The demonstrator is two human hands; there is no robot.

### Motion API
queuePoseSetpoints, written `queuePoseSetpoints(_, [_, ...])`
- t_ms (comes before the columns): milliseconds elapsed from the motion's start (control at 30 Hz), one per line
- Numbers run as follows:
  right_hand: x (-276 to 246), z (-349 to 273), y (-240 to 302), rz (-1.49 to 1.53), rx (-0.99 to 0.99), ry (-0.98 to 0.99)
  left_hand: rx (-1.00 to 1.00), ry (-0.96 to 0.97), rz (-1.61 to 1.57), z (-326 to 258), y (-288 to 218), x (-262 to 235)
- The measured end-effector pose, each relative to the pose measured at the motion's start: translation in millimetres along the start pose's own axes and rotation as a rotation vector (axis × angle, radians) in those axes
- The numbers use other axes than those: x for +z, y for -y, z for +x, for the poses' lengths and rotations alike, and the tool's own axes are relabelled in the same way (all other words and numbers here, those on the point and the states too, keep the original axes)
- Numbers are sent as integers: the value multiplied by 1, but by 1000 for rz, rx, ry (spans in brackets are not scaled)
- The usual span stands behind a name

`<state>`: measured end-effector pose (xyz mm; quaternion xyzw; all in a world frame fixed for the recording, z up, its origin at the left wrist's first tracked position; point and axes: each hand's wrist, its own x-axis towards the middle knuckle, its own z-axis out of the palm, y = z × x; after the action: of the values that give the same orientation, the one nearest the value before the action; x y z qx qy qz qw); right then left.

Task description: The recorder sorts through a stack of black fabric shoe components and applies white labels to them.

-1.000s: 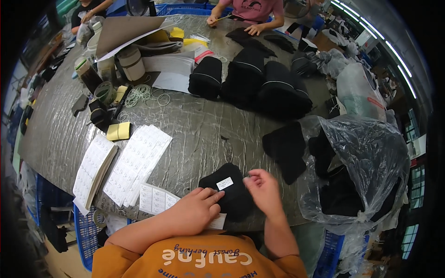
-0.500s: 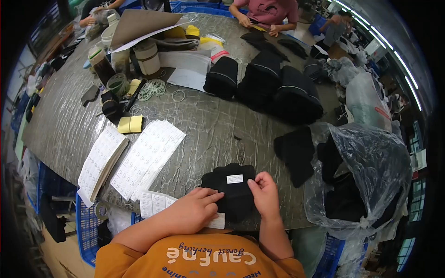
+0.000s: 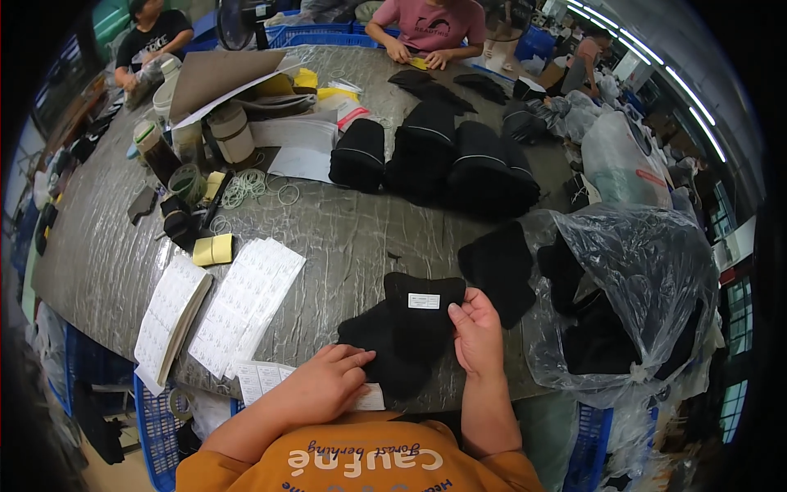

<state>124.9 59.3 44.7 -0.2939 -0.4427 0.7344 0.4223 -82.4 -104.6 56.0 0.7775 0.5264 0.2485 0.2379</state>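
A black fabric piece with a small white label near its far edge is pinched at its right edge between the thumb and fingers of my right hand. It lies partly over more black fabric. My left hand is at the near left edge of that lower fabric, fingers loosely bent and a little apart, nothing visible in them. The left thumb is mostly hidden. Beside and under this hand are label sheets, partly covered by the forearm.
At left lie a label stack and fanned label sheets. Beyond them are a yellow bundle, rubber bands and jars. Banded black bundles stand farther off. At right are black pieces and a clear plastic bag. A co-worker sits opposite.
My right hand has shifted the labelled piece away and to the right, off the fabric beneath. My left fingers have come off the labelled piece. The whole view has shifted slightly.
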Motion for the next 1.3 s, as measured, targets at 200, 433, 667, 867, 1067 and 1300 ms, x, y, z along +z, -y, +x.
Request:
queuePoseSetpoints(200, [1,0,0,57,34,49,-13,9,6,2,-2,-1])
queuePoseSetpoints(433, [4,4,0,202,93,-41,-12,33,7,5,-1,1])
queuePoseSetpoints(667, [-17,12,-19,1060,372,569,15,-1,-7,3,-4,-4])
queuePoseSetpoints(867, [-12,9,-28,1179,431,621,19,-19,18,6,-4,-4])
queuePoseSetpoints(1067, [-13,7,-32,1183,517,637,16,32,-6,7,-6,-7])
queuePoseSetpoints(1300, [-5,0,-33,1090,577,695,15,38,0,8,-6,-6])
